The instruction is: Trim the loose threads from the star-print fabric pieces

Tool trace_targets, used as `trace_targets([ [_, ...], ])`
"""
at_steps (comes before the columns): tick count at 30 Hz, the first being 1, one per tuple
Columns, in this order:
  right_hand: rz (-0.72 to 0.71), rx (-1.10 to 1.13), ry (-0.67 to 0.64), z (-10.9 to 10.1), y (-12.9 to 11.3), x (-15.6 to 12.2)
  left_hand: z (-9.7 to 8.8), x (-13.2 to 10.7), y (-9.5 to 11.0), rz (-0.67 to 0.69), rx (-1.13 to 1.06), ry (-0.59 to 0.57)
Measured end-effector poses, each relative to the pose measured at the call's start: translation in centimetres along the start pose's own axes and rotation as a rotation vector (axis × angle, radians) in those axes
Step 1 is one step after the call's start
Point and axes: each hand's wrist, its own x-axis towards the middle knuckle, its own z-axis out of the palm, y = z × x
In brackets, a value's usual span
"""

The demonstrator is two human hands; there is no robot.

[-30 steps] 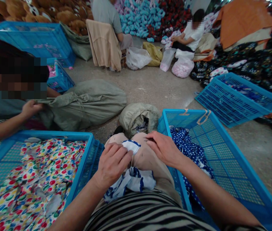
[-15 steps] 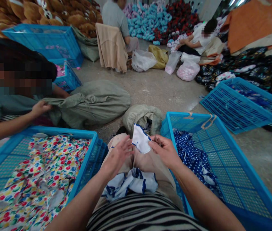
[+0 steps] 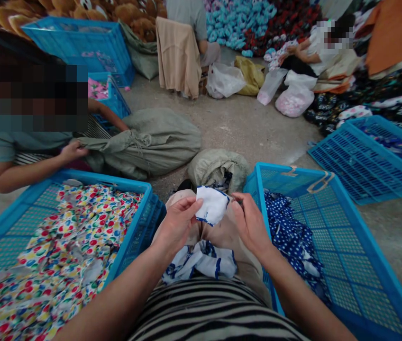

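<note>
My left hand (image 3: pixel 179 220) pinches the left edge of a small white cloth piece (image 3: pixel 212 206) with blue edging, held up above my knees. Just off the cloth's right edge is my right hand (image 3: pixel 252 225), its fingers curled in and the thumb near the index finger. A dark spot shows at those fingertips; what it is, I cannot make out. More white cloth pieces (image 3: pixel 201 260) with blue edging lie bunched on my lap.
At my left stands a blue crate (image 3: pixel 147 189) of colourful dotted cloth; at my right, another blue crate (image 3: pixel 350 227) holds blue polka-dot cloth. A sack (image 3: pixel 218 163) sits beyond my knees. A co-worker's hand (image 3: pixel 73 151) grips a large green sack (image 3: pixel 165 137).
The white cloth has passed from my right hand's fingers to my left hand's pinch and turned. My right hand has come off its edge. The view has shifted slightly left and down.
</note>
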Motion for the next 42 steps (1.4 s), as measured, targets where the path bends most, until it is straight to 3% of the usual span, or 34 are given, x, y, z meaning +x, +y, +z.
trace_targets([
  [5,-0.202,-0.15,-0.276,0.0,-2.9,-1.2,0.5,-0.5,0.3,0.038,0.041,0.023],
  [10,-0.244,-0.267,-0.353,0.1,-3.5,-1.2,0.9,-0.8,0.6,0.069,0.062,0.041],
  [27,-0.261,-0.303,-0.407,-0.2,-3.7,-0.6,0.9,-0.7,0.4,0.162,0.132,0.032],
  [35,-0.268,-0.281,-0.392,-0.2,-3.5,-0.4,1.2,-0.8,0.6,0.135,0.127,0.052],
  [39,-0.223,-0.16,-0.385,-0.3,-2.8,-0.3,1.2,-0.8,0.7,0.113,0.117,0.053],
  [42,-0.11,0.029,-0.269,-0.5,-1.2,1.1,1.2,-0.9,0.7,0.096,0.119,0.049],
])
